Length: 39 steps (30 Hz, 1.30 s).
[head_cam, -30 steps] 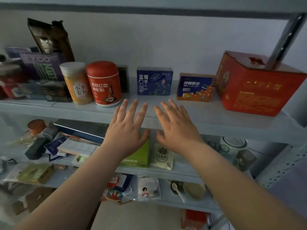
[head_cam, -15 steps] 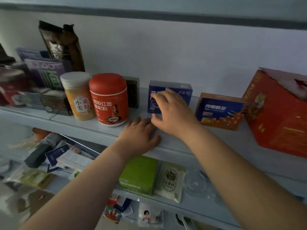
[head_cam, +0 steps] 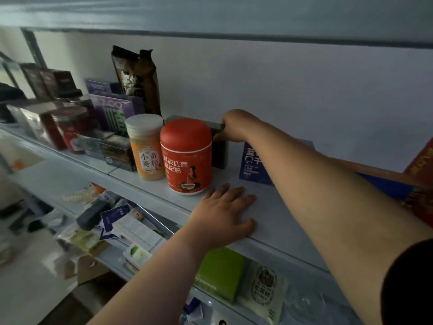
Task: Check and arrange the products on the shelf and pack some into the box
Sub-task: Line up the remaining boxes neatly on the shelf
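My right hand [head_cam: 236,126] reaches to the back of the top shelf [head_cam: 276,221] and grips the upper right corner of a dark box [head_cam: 219,151] that stands behind a red jar [head_cam: 186,156]. A yellow jar [head_cam: 146,146] with a white lid stands left of the red one. My left hand [head_cam: 225,214] rests flat on the shelf's front part, just right of the red jar. A blue box [head_cam: 251,164] stands behind my right forearm, partly hidden by it.
Purple boxes [head_cam: 112,113], a tall dark pouch [head_cam: 138,78] and dark cartons crowd the shelf's left. A red carton [head_cam: 421,165] sits at the right edge. On the lower shelf lie a green box [head_cam: 220,270], a pale sachet [head_cam: 264,287] and scattered packets.
My right hand left the blue box and moved left to the dark box behind the red jar. My left hand flattened on the shelf. The view shifted closer and to the left.
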Each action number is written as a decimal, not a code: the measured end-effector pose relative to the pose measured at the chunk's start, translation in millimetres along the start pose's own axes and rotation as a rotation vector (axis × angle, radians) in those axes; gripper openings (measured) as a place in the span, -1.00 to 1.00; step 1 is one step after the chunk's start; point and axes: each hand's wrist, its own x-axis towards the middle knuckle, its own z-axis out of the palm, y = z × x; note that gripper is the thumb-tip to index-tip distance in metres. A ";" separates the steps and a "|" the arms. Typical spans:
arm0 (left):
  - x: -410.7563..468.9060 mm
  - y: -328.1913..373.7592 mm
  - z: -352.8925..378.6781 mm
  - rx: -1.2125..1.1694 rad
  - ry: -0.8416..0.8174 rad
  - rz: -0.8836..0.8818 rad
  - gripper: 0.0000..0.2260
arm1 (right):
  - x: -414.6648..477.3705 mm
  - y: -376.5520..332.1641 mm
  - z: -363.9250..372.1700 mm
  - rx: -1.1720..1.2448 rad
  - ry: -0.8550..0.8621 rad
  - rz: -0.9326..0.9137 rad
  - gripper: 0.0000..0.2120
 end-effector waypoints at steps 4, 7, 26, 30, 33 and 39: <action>-1.0 -1.6 -0.5 0.009 -0.011 0.008 -0.25 | -5.8 0.5 -3.1 0.127 0.117 -0.016 -0.70; 0.0 -2.4 -0.3 0.006 -0.012 0.004 -0.36 | -21.3 2.1 -17.7 0.246 0.273 -0.046 -0.74; -2.2 -5.4 -29.8 -0.463 -0.007 -0.057 -0.68 | -202.8 42.9 -13.9 1.289 0.670 0.125 -0.90; -0.6 -9.6 -38.5 -1.612 0.119 -0.247 -0.51 | -240.4 61.9 21.2 1.480 0.713 0.251 -0.80; 7.6 -11.7 -34.1 -1.847 0.066 -0.233 -0.38 | -258.3 66.5 43.5 1.491 0.764 0.296 -0.87; 12.4 0.0 -27.3 -1.681 0.018 -0.158 -0.67 | -263.9 55.7 82.1 1.392 0.728 0.497 -0.69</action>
